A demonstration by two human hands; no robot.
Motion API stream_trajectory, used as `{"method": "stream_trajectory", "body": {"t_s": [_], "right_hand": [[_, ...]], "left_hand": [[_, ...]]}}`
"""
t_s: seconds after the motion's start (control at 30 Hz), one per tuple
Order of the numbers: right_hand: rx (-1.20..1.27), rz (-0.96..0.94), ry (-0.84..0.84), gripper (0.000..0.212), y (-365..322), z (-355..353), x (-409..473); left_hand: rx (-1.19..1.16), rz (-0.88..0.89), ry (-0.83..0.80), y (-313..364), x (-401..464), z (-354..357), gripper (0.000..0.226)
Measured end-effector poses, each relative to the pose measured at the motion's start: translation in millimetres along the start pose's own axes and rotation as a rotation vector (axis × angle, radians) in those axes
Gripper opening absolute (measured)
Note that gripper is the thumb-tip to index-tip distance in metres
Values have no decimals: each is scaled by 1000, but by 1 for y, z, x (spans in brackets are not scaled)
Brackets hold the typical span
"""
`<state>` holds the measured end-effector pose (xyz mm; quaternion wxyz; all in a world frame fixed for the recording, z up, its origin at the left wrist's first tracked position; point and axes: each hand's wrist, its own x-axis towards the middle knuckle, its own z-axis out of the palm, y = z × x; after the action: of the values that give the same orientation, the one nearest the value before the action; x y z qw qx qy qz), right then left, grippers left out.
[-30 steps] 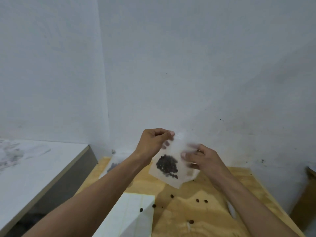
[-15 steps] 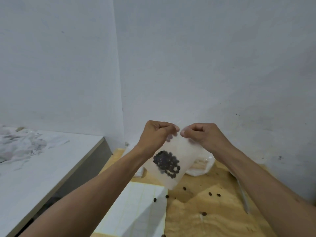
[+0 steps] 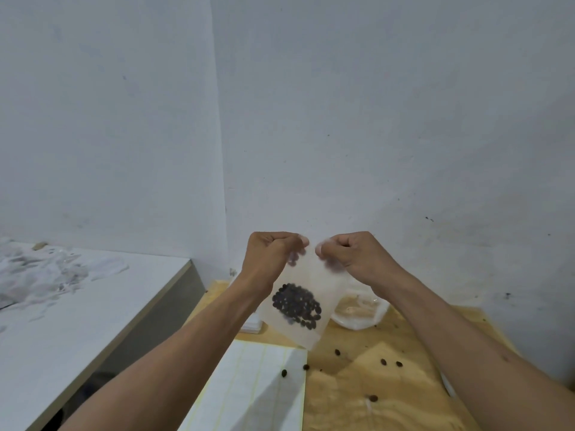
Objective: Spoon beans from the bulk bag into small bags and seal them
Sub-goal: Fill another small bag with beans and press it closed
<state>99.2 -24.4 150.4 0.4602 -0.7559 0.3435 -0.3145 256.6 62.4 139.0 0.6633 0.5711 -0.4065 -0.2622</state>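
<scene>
Fingers (image 3: 300, 244) of both hands pinching small bag (image 3: 306, 293) top, beans (image 3: 296, 306) below.

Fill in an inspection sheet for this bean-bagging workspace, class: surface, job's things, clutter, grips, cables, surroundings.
Surface: plywood table, bare wood showing.
Job's things: small bag held above the table, beans pooled low inside; clear bulk bag behind.
Clutter: loose beans scattered; lined paper at left.
Grips: left hand and right hand pinch the bag's top edge.
Cables: nothing seen.
Surroundings: white walls; grey bench at left.
</scene>
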Motion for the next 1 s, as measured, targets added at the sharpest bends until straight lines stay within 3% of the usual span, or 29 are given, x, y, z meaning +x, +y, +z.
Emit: {"method": "stream_trajectory", "body": {"t_s": [0.27,0.43,0.57,0.77,0.9,1.0], "right_hand": [[195,37,-8,15,1,-10,-12],[188,42,104,8,0,-5,-15],[190,34,72,14,-4,-1,-14],[62,67,4,40,8,28,-16],[-64,115,-84,10,31,58,-15],[-218,152,-234,15,43,98,-12]], "left_hand": [[-90,-15,94,5,6,-23,11],[-74,-11,7,3,-3,-26,12],[-44,17,-32,1,-8,-35,20],[-13,48,244,-9,-9,-61,7],[-76,43,444,-16,-14,-93,6],[-117,56,545,-20,-22,-114,7]]}}
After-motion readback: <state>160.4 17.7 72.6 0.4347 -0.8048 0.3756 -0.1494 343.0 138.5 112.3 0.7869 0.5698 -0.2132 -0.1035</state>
